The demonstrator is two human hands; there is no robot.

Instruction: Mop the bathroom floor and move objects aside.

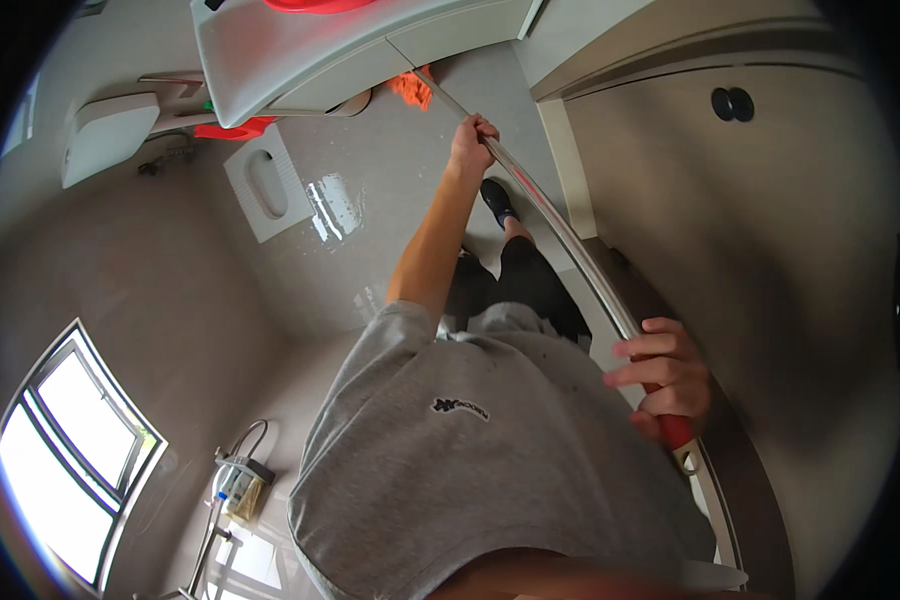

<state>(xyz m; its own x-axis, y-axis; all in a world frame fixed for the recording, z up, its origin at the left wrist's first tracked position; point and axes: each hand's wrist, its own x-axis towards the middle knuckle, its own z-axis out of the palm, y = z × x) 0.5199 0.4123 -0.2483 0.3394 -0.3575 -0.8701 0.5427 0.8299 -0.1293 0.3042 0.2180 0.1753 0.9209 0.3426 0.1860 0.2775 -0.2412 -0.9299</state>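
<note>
I hold a long-handled mop (560,228) with both hands, its silver pole slanting from the lower right up to the floor ahead. My left hand (472,146) is closed around the pole's lower stretch, the arm reaching forward. Near the top end, my right hand (668,375) wraps the pole just by its red grip (676,432). The orange mop head (411,89) rests on the grey tiles beside the base of a vanity, partly hidden under its edge.
A white vanity (345,75) with a red basin (320,4) stands ahead. A squat toilet (266,187) lies in the floor at left, with wet, shiny tiles (335,208) next to it. At right is a door (690,170); a shower fixture (240,485) hangs at lower left.
</note>
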